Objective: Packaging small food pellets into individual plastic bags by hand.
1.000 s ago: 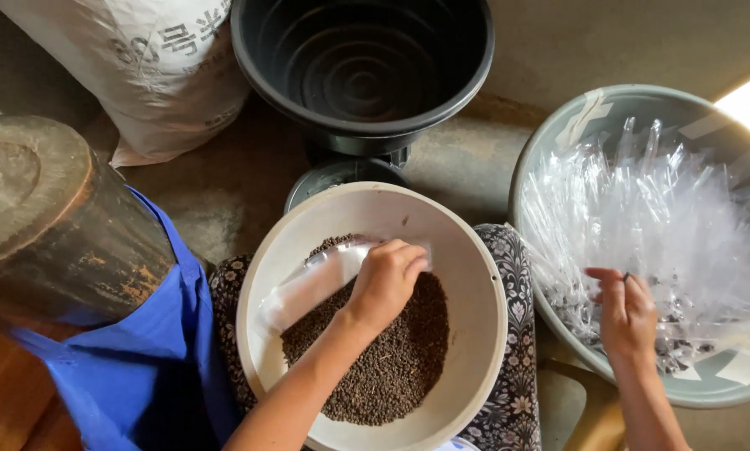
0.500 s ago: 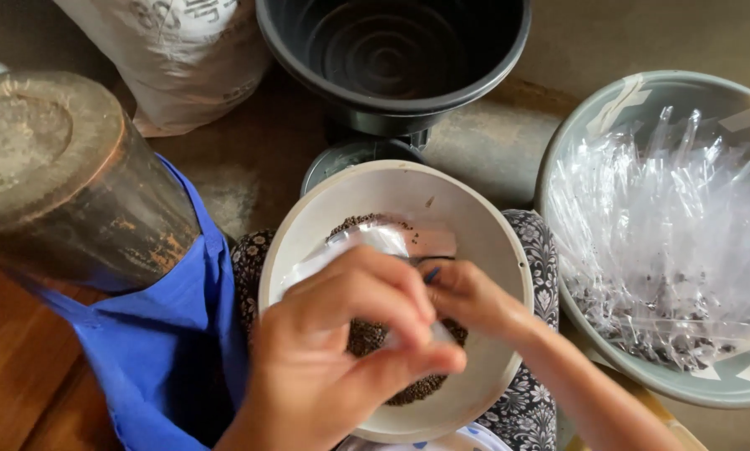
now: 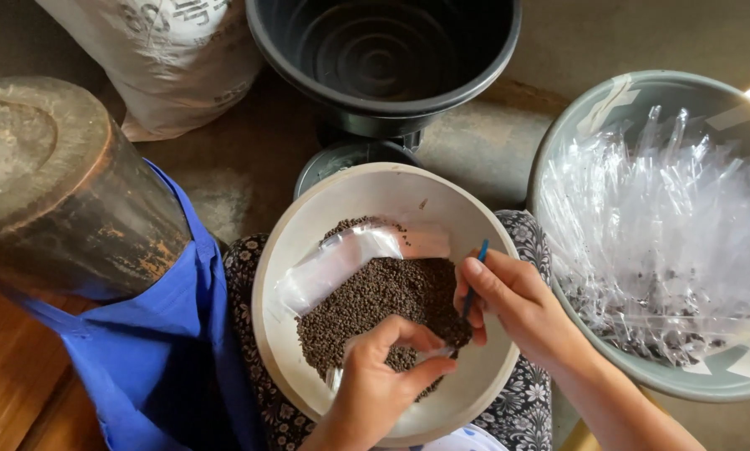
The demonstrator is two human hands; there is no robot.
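Lap-held bowl (image 3: 308, 242): two hands (image 3: 375, 380), one bag (image 3: 335, 266).

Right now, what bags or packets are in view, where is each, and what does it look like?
Sack: top left, bulky, off-white, dark print.
Clear packets: heaped in the grey tub at right.
Clear packet: in the cream bowl, on dark granules.

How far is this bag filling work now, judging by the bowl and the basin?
Done: some clear bags in the grey basin seem to hold dark grains low down. In hand: the left hand holds a small clear bag over the granules in the cream bowl; the right hand pinches a blue strip. Left: many granules remain.
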